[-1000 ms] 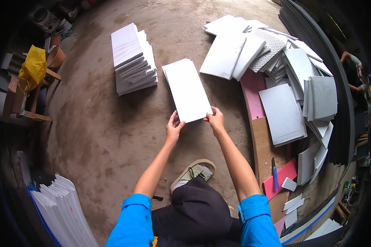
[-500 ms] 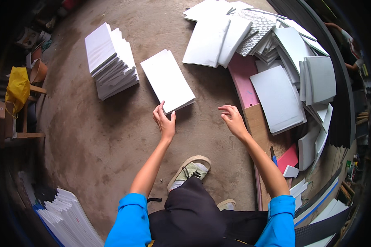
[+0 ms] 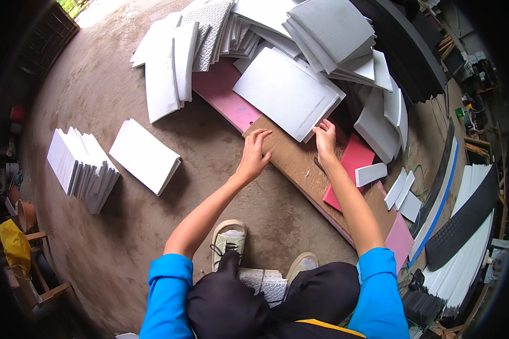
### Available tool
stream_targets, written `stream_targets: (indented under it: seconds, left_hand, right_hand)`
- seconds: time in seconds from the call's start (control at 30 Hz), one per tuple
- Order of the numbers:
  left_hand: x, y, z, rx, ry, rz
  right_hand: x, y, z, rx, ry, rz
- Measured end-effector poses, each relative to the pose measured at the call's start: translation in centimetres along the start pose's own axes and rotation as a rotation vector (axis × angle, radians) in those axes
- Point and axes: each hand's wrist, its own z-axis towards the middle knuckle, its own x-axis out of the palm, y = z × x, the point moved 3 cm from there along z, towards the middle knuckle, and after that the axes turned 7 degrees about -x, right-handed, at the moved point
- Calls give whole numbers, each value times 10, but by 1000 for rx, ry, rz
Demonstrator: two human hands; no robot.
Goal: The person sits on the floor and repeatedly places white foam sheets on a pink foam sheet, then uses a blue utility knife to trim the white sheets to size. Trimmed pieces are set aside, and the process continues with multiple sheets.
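A short stack of white foam sheets [image 3: 288,90] lies on the wooden board, beside the large heap. My right hand [image 3: 325,140] is at the stack's near edge, fingers loosely bent; whether they touch it I cannot tell. Over the board's left edge, my left hand [image 3: 254,158] is open, with thumb and fingers apart and nothing in them. A dark, narrow object on the board is partly hidden by my right hand. To the left on the floor lie a small white foam stack [image 3: 144,155] and a taller pile of white foam sheets [image 3: 82,166].
The wooden board [image 3: 300,164] sits by pink foam [image 3: 226,90] and a red foam piece [image 3: 353,161]. Heaped grey-white foam sheets [image 3: 331,31] rise beyond. Small white offcuts [image 3: 401,189] lie at right. A yellow bag [image 3: 14,243] hangs on a wooden stool at far left.
My view has swung to the right. My left hand has left the small white stack on the floor, and both hands have moved over toward the stack on the board.
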Motion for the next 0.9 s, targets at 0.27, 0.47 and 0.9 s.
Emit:
stream_targets:
  seconds: [0.27,0.47,0.9]
  left_hand:
    - [29,6,55,16,317,49]
    - [27,10,58,-23,357,-61]
    - [-52,-24,28,-513,62,-1064]
  right_hand:
    - [28,-5,27,180,-38,190]
    - [33,10,37,262,-74,200]
    - [-55,80,-33,160,277,567]
